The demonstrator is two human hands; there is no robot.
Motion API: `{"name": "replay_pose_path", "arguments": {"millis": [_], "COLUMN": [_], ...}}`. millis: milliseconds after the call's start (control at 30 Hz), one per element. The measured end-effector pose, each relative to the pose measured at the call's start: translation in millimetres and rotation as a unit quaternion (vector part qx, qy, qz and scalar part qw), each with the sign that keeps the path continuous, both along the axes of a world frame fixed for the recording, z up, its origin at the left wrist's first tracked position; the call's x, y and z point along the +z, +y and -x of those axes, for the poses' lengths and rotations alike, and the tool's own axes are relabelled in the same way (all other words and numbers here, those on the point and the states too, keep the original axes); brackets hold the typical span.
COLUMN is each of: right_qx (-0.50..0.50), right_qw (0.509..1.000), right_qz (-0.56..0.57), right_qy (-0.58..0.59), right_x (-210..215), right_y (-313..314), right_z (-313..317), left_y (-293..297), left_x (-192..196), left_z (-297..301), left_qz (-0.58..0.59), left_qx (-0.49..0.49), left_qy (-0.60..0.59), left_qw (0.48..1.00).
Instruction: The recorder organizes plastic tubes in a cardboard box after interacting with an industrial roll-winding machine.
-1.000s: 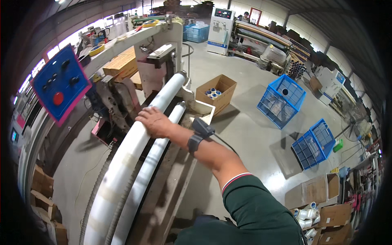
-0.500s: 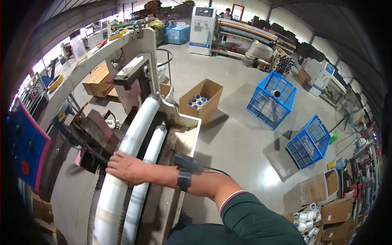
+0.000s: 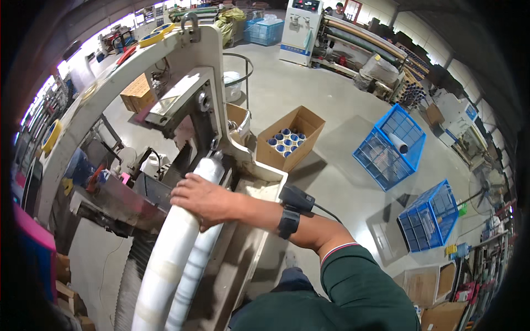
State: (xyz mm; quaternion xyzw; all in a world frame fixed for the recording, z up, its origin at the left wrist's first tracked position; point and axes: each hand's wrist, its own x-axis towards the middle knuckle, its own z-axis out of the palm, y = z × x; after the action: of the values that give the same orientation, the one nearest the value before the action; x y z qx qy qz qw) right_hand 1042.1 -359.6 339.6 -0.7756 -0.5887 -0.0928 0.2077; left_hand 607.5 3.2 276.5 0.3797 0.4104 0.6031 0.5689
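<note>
My right hand (image 3: 201,198) reaches across from the right and curves over the far end of a long white roll (image 3: 165,259), fingers wrapped over its left side and thumb on the near side. A thinner pale roller (image 3: 190,278) lies alongside, to the right of the white roll. Both slope down toward the lower edge, where their near ends leave the picture. The roll's far end sits close to the upright of a cream machine frame (image 3: 212,83). A dark strap with a small black box (image 3: 298,197) is on my right forearm. My left hand is out of view.
Right of the machine's trough (image 3: 270,176) stands an open cardboard box (image 3: 309,124) of blue-cored rolls. Two blue crates (image 3: 367,160) (image 3: 422,220) are on the floor further right. Yellow tape rolls (image 3: 52,135) rest on the frame. A person stands behind the far machine (image 3: 301,30).
The view has shifted, so the background moves right. The white roll's far end has dropped toward me relative to the frame, with my right hand nearer that end.
</note>
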Motion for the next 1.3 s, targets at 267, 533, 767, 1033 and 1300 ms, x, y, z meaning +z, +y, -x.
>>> {"name": "replay_pose_path", "arguments": {"millis": [267,533,767,1033,1300], "right_qx": [-0.03,-0.019,0.038,0.0,0.009], "right_qw": [0.877,0.712,0.695,0.72,0.658], "right_qz": [-0.132,-0.251,-0.254,-0.29,-0.309], "right_qy": [0.46,0.655,0.671,0.63,0.686], "right_x": [-43,-84,-82,-84,-96], "right_y": [-142,-197,-189,-254,-421], "right_z": [-204,-319,-332,-442,-623], "left_y": [-120,-156,-152,-285,-397], "left_x": [6,-6,-57,-5,0], "left_z": [-88,-161,-150,-331,-511], "left_qz": [0.004,0.089,-0.078,-0.016,0.025], "left_qx": [0.03,0.092,0.19,0.147,0.152], "left_qy": [-0.019,-0.086,0.11,0.055,0.006], "left_qw": [0.999,0.988,0.972,0.988,0.988]}}
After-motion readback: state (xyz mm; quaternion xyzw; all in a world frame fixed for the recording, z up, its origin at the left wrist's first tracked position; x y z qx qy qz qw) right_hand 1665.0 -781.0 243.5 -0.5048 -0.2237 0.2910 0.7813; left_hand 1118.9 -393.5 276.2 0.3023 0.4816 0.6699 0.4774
